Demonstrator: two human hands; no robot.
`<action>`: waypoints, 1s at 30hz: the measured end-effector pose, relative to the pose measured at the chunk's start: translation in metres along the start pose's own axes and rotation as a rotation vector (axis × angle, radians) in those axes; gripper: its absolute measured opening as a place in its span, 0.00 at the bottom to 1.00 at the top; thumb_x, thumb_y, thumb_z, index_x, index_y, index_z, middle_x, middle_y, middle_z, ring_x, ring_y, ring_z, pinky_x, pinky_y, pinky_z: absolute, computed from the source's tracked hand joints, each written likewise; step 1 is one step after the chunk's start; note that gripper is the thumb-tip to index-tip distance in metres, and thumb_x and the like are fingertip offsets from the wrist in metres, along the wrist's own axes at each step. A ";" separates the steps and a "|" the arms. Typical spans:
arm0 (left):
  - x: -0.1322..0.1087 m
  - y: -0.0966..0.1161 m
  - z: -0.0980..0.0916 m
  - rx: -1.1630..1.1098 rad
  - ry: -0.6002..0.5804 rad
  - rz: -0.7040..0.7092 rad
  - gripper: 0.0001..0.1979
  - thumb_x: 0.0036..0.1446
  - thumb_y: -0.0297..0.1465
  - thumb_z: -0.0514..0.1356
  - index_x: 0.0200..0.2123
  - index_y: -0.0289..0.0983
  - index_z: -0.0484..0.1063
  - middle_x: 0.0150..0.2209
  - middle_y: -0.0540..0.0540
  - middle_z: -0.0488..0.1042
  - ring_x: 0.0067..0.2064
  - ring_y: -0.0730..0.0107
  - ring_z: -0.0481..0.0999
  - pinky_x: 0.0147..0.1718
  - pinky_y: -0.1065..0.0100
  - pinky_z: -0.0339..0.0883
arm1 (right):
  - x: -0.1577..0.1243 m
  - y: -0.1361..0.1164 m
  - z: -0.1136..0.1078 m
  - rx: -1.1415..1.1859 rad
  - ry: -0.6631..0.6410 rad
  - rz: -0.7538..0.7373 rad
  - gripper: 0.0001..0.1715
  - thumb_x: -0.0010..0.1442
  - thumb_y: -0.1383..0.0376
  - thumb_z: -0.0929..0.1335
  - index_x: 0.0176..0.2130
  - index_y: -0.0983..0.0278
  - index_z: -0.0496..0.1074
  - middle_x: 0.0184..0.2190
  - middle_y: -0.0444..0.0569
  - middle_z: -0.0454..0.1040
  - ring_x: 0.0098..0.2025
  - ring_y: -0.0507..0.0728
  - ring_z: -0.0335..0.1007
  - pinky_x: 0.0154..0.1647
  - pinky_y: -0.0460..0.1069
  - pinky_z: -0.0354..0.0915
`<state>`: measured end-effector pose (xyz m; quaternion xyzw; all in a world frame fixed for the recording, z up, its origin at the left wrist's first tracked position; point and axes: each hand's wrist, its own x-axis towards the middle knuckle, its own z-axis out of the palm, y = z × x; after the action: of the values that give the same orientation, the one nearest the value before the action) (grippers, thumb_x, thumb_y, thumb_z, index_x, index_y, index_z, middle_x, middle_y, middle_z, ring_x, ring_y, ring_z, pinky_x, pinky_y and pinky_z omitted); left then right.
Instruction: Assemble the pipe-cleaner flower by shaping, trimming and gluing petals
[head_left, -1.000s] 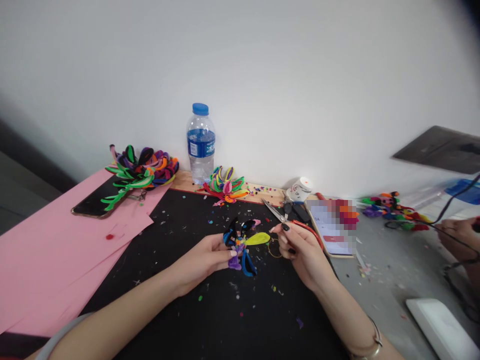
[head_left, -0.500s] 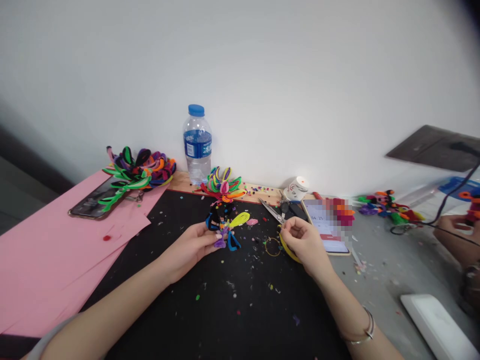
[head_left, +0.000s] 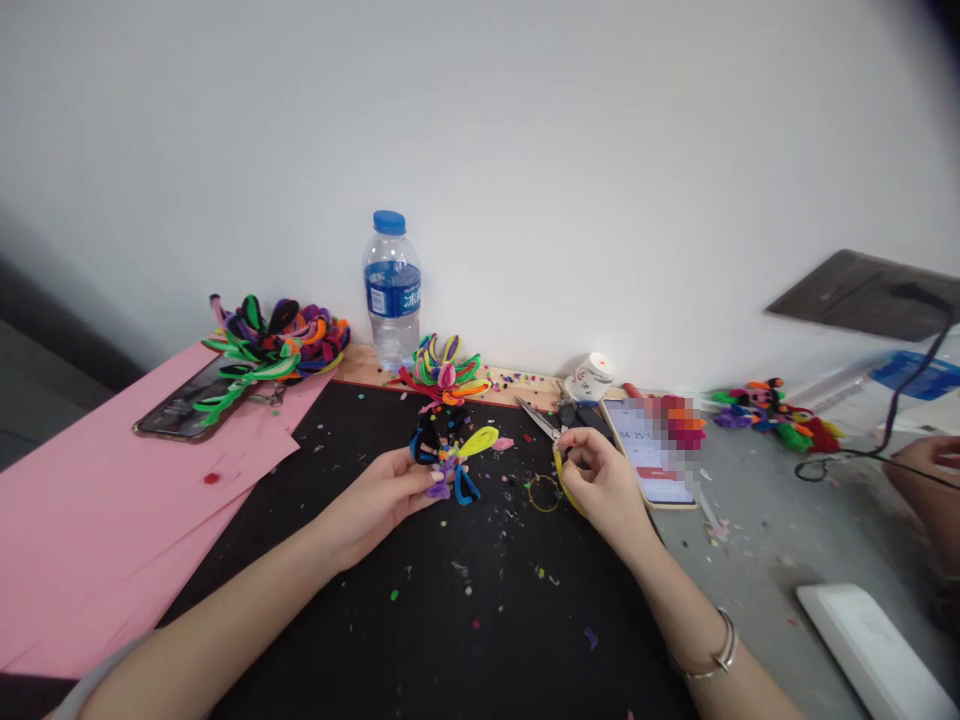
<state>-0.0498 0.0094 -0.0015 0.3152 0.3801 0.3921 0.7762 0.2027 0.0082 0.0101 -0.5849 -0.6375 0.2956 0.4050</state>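
Note:
My left hand [head_left: 397, 488] is closed on a small pipe-cleaner flower [head_left: 444, 465] with black, blue, yellow and purple loops, held just above the black mat. To the right, my right hand [head_left: 600, 475] has its fingers bent in a pinch near a pair of scissors [head_left: 538, 417] with silver blades pointing away to the left. A curved yellow strip [head_left: 568, 482] runs along its fingers; whether it is a handle or a loose piece I cannot tell. Just left of these fingers a thin gold ring [head_left: 544, 493] lies on the mat.
Behind are a water bottle [head_left: 392, 300], a colourful loop bundle [head_left: 446, 372] and a tipped paper cup [head_left: 590, 378]. At left, pink paper [head_left: 112, 500] bears a phone [head_left: 176, 405] and a larger bundle [head_left: 281, 335]. Another phone [head_left: 664, 480] lies right; a co-worker's hand [head_left: 926, 475] is beyond.
My right hand has shifted slightly up and left by the scissors. My left hand keeps its hold on the flower. The co-worker's hand at right has moved lower.

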 end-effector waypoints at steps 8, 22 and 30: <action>0.000 -0.001 -0.002 0.005 -0.013 0.001 0.08 0.48 0.25 0.62 0.34 0.35 0.73 0.37 0.46 0.75 0.40 0.72 0.72 0.44 0.70 0.65 | 0.001 0.011 0.002 -0.093 -0.031 -0.038 0.05 0.52 0.64 0.65 0.29 0.63 0.63 0.33 0.48 0.70 0.26 0.50 0.62 0.24 0.44 0.58; -0.002 0.000 0.000 -0.007 -0.004 0.003 0.08 0.47 0.24 0.62 0.34 0.35 0.73 0.36 0.47 0.76 0.39 0.71 0.73 0.45 0.68 0.64 | 0.003 0.005 0.005 -0.309 0.044 -0.131 0.07 0.55 0.67 0.62 0.26 0.62 0.57 0.20 0.39 0.60 0.21 0.49 0.56 0.23 0.44 0.54; -0.003 0.001 0.001 -0.007 0.000 0.003 0.09 0.46 0.24 0.62 0.34 0.35 0.73 0.37 0.46 0.76 0.40 0.68 0.73 0.46 0.66 0.63 | 0.005 0.007 0.006 -0.276 0.068 -0.124 0.05 0.54 0.67 0.61 0.31 0.61 0.55 0.22 0.40 0.58 0.22 0.49 0.56 0.23 0.44 0.54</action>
<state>-0.0501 0.0075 0.0006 0.3131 0.3782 0.3944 0.7768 0.2015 0.0149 0.0021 -0.6042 -0.6930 0.1596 0.3594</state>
